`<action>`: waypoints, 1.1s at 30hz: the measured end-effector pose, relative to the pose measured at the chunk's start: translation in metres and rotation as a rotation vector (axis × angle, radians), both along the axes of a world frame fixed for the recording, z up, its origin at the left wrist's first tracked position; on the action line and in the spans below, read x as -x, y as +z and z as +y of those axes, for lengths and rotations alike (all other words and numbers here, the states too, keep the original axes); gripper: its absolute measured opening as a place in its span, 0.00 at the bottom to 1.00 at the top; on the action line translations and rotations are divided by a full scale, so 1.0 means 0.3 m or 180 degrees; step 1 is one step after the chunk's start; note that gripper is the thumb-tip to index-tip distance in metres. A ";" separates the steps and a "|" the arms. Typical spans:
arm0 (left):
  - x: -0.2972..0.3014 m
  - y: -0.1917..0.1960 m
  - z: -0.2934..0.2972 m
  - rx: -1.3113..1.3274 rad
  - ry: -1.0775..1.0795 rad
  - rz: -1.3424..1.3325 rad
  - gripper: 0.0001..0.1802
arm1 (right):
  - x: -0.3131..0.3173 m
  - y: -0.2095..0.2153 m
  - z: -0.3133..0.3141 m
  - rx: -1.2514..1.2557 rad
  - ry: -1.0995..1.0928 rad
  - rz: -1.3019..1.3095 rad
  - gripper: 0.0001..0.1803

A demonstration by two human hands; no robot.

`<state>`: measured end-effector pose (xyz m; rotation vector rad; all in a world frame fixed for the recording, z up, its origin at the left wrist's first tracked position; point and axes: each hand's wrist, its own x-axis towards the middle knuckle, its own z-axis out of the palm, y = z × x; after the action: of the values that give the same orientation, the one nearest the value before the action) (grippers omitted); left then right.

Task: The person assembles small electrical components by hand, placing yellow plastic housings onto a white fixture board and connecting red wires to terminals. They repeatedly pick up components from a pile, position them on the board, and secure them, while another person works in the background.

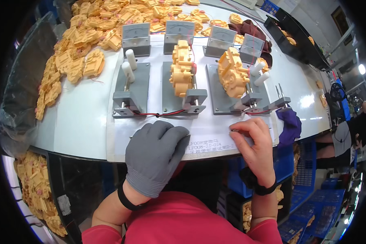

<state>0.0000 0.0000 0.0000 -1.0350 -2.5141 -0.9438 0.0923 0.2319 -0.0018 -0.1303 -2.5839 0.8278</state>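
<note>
Right hand (256,148), bare: thumb and index finger pinch small dark item (234,130) at fingertips; kind too small to tell. Left hand (150,152), grey-gloved: fingers curled, palm down; cannot tell if anything gripped. Left housing (181,73) and right housing (233,73): on far side of hands, apart from both; moulded yellow-orange plastic, irregular blocky shape. Grey fixtures (141,90): flat plates. White cylinders (128,72): smooth. White sheet (219,126): dark printed lines between hands.
</note>
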 end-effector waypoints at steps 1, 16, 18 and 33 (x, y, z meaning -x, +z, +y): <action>0.003 -0.007 -0.001 -0.0020 -0.0015 0.0019 0.06 | -0.001 0.004 -0.001 -0.0061 -0.0007 -0.0029 0.06; -0.022 -0.014 0.004 -0.0078 0.0000 -0.0170 0.05 | -0.013 -0.024 0.027 -0.0167 0.0272 0.0426 0.06; -0.022 -0.019 0.004 -0.0087 -0.0015 -0.0152 0.05 | -0.014 -0.027 0.027 -0.0148 0.0270 0.0464 0.06; 0.003 -0.037 0.013 -0.0069 0.0017 0.0108 0.05 | 0.002 -0.018 0.022 -0.0158 0.0206 0.0087 0.06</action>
<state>-0.0009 0.0038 -0.0110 -1.0290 -2.4725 -0.9418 0.0917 0.2384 -0.0073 -0.0204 -2.5928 0.7818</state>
